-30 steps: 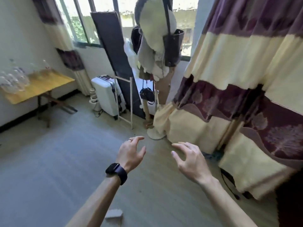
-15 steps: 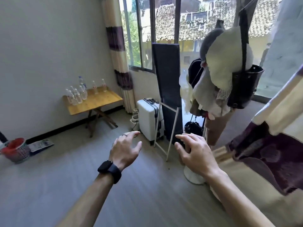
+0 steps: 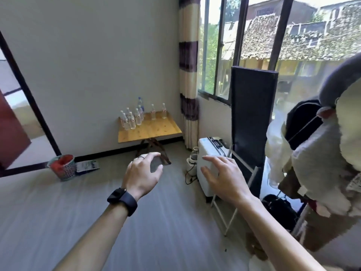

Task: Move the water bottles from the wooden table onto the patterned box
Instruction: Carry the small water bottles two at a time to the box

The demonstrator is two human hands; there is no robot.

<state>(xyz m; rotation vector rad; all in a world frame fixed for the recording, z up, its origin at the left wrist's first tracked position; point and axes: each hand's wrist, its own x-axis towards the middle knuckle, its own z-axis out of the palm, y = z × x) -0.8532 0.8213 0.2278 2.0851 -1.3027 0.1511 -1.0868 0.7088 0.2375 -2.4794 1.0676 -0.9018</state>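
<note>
Against the far wall, bottles point(image 3: 132, 122) stand, seemingly upright, on the table point(image 3: 156, 131); left hand point(image 3: 142, 177) and right hand point(image 3: 224, 178) hover spread, empty: step close first.

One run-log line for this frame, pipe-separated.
stage: pre-grasp | left hand: open, empty | right hand: open, empty | water bottles: upright on wooden table | patterned box: not in view

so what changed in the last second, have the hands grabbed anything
The view swung left, so the wooden table with the water bottles went from the far left edge to mid-frame, and a red-lined basket came into view. Nothing was taken hold of: left hand and right hand stay out in front, empty, and the bottles still stand on the table.
</note>
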